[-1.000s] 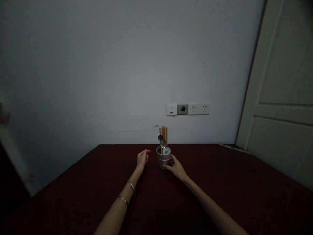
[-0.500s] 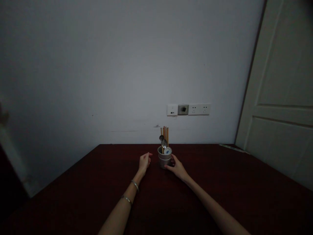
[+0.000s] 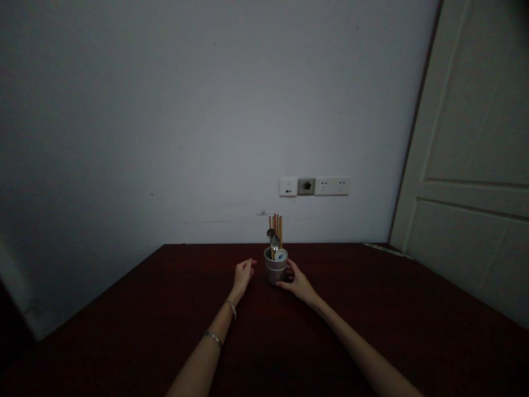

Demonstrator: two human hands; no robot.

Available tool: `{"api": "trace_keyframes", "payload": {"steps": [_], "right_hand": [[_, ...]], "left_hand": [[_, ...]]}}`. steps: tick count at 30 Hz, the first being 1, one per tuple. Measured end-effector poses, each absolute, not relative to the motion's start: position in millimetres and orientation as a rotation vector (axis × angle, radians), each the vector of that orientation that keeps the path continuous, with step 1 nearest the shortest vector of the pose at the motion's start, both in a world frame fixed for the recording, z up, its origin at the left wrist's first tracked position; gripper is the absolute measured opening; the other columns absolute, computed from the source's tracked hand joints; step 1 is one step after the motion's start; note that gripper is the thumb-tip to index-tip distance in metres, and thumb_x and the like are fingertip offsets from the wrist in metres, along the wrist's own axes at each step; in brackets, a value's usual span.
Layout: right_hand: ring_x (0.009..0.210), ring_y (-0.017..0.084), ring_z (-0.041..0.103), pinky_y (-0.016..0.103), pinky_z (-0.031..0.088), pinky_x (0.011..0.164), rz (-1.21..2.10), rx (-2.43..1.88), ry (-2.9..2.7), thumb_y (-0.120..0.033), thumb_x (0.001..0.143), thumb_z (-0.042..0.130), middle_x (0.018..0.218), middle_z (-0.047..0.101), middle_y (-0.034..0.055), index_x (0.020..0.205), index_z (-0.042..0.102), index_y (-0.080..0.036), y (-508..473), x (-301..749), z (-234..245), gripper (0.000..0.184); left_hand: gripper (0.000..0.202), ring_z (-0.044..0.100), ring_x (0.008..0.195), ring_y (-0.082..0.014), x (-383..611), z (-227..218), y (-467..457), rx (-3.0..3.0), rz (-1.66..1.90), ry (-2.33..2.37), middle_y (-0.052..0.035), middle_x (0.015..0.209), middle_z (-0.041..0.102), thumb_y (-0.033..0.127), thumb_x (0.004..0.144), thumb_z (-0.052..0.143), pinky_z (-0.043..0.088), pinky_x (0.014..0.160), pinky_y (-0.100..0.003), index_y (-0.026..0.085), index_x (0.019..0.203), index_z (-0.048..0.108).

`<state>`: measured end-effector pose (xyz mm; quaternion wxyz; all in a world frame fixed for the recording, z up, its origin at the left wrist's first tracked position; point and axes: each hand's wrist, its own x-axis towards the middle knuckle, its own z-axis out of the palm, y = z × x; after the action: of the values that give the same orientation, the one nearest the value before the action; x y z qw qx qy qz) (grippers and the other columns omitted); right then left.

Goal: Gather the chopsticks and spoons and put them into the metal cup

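A small metal cup (image 3: 275, 271) stands on the dark red table (image 3: 372, 309) near its far edge. Several wooden chopsticks (image 3: 275, 225), a metal spoon (image 3: 272, 237) and a white spoon with a blue mark (image 3: 281, 255) stick out of it. My right hand (image 3: 298, 283) grips the cup's right side and base with curled fingers. My left hand (image 3: 242, 273) hovers just left of the cup, fingers loosely curled and apart, holding nothing. Two thin bracelets sit on my left forearm.
A pale wall rises behind the table with a row of sockets (image 3: 314, 186). A white panelled door (image 3: 471, 165) stands at the right. A thin pale strip (image 3: 384, 250) lies at the table's far right corner.
My left hand has moved slightly right, closer to the cup. My right hand has stayed on the cup. The view has shifted a little.
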<state>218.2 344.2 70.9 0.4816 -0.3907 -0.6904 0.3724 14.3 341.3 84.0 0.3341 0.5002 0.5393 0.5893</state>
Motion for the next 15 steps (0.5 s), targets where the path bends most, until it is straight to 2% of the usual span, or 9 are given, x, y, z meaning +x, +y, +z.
{"api": "trace_keyframes", "payload": {"steps": [4,7,11,15], "right_hand": [[0.108,0.021,0.050,0.038,0.042,0.087,1.007,-0.885,-1.626,-0.016,0.058,0.060,0.115,0.054,0.0098,0.122,0.039,-0.021,346.0,226.7,70.9,0.068],[0.108,0.020,0.050,0.038,0.043,0.086,1.073,-0.891,-1.552,-0.009,0.056,0.051,0.118,0.052,0.0103,0.121,0.038,-0.021,350.3,233.4,70.6,0.067],[0.105,0.020,0.053,0.038,0.043,0.086,1.073,-0.927,-1.529,-0.007,0.054,0.047,0.118,0.053,0.0110,0.121,0.038,-0.020,355.8,236.2,67.9,0.069],[0.101,0.018,0.056,0.037,0.043,0.087,0.908,-1.022,-1.529,-0.008,0.059,0.044,0.112,0.057,0.0101,0.119,0.042,-0.018,357.7,238.4,67.0,0.061]], "left_hand": [[0.053,0.032,0.034,-0.0053,14.1,82.8,341.7,1.308,1.545,1.400,0.0051,0.045,0.040,0.058,0.069,0.043,0.019,0.038,-0.019,0.009,0.080,0.061],[0.053,0.033,0.036,-0.0057,14.1,82.2,342.1,1.299,1.548,1.392,0.0050,0.045,0.041,0.057,0.069,0.043,0.020,0.038,-0.019,0.009,0.079,0.061],[0.050,0.032,0.035,-0.0054,14.4,82.3,341.9,1.303,1.549,1.393,0.0052,0.044,0.040,0.054,0.071,0.043,0.020,0.038,-0.018,0.008,0.079,0.061],[0.049,0.033,0.035,-0.0056,15.1,83.8,340.0,1.309,1.539,1.423,0.0047,0.044,0.041,0.052,0.071,0.042,0.020,0.039,-0.019,0.008,0.080,0.063]]}}
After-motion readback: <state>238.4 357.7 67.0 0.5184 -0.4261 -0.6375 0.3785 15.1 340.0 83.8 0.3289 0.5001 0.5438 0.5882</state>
